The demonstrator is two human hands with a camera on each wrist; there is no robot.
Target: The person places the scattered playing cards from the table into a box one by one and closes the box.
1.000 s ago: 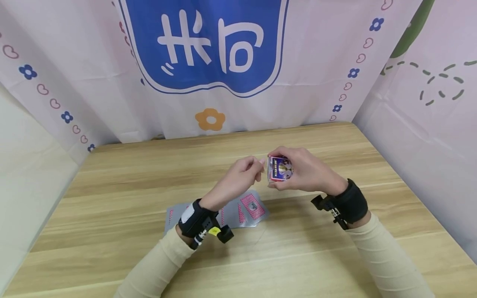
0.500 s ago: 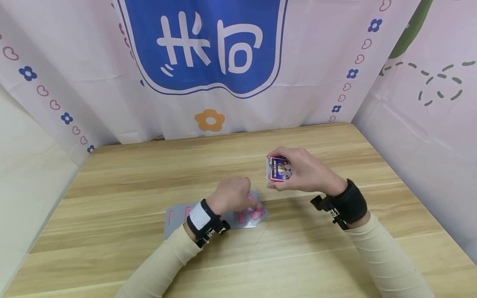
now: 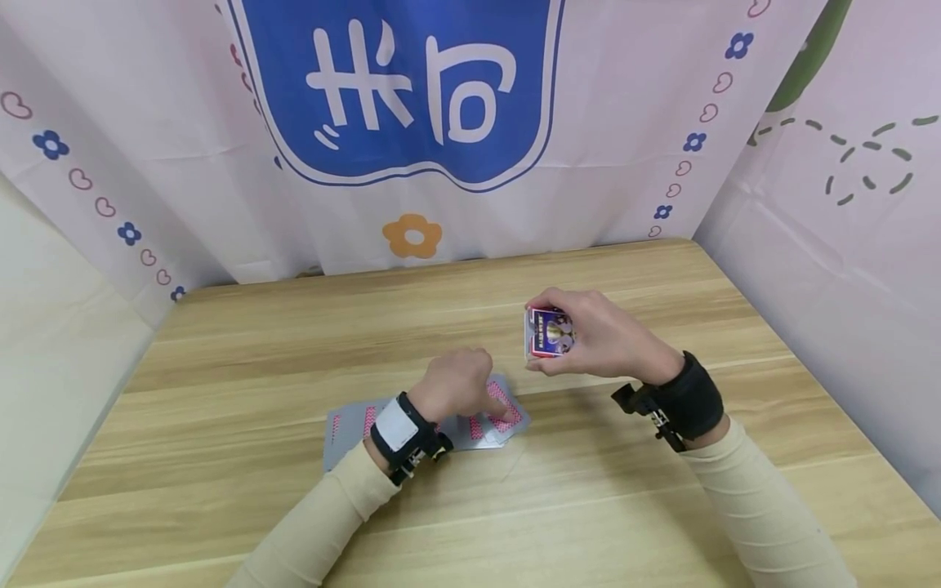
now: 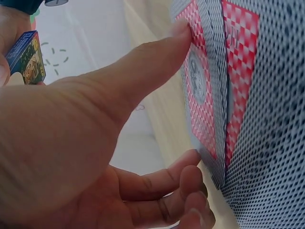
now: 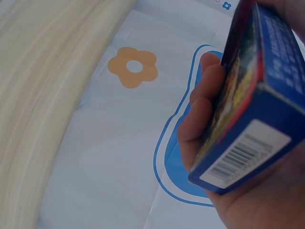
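Apparently, end card of spread cards, lower centre of head frame, is being picked out: touched by thumb of left hand, fingers loosely bent, nothing gripped. Edge pinch seems called for next. Card box, right of centre, is clasped in right hand. Barcode shown only in right wrist view; thumb-to-finger gap, only in left.

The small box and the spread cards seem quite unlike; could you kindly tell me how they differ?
The small box is held above the table in the right hand, while the spread cards lie on the table. The box has blue sides and a pictured face; the cards are grey with red checked panels. The box is one thick block, whereas the cards are thin and overlap. Both carry printed designs with some red.
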